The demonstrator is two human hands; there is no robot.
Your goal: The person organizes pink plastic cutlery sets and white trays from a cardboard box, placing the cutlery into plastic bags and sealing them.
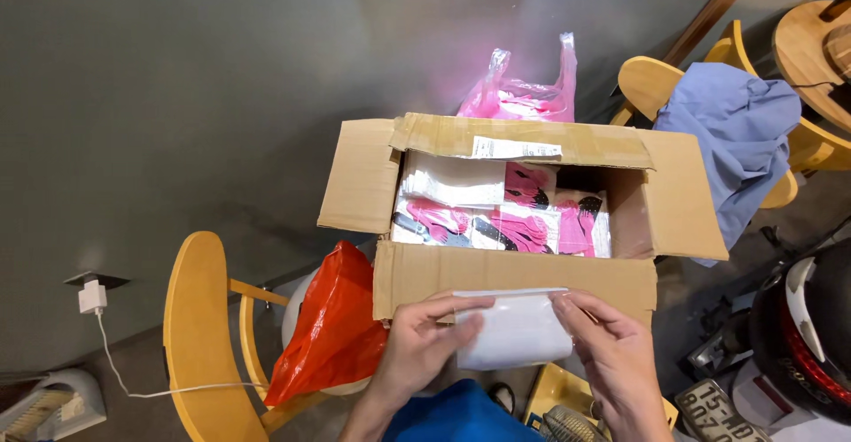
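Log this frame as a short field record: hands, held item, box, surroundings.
left hand: grips left edge of white packet
right hand: pinches packet's right edge
packet: flat, white, held in front of box
cardboard box: open, flaps out, holds pink-and-black packets
left of box: red plastic bag, wooden chair
behind box: pink bag
right: blue cloth on chair

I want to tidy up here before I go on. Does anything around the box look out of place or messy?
A blue garment lies crumpled over a wooden chair right of the cardboard box. An orange plastic bag slumps on another chair. Nothing looks spilled.
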